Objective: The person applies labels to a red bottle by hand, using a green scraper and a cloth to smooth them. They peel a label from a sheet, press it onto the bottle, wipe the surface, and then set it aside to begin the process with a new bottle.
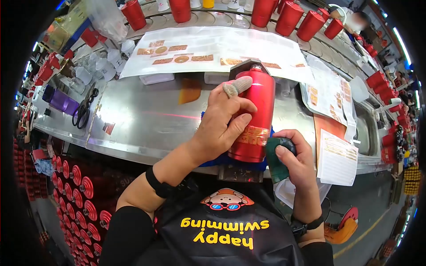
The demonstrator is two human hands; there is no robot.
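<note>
A shiny red metal canister lies on a blue cloth at the steel bench's near edge, its capped end away from me. Gold decal lettering crosses its lower part. My left hand is curled against the canister's left side, thumb and fingers pressing on it; one finger wears a pale finger cot. In my right hand is a dark green scraper sheet with a black grip, closed between thumb and fingers. Its edge meets the canister's lower right side near the decal.
White sheets of gold decals lie behind the canister, with more decal sheets at right. Scissors and a purple bottle are at left. Red canisters stand on the conveyor. A sink is far right.
</note>
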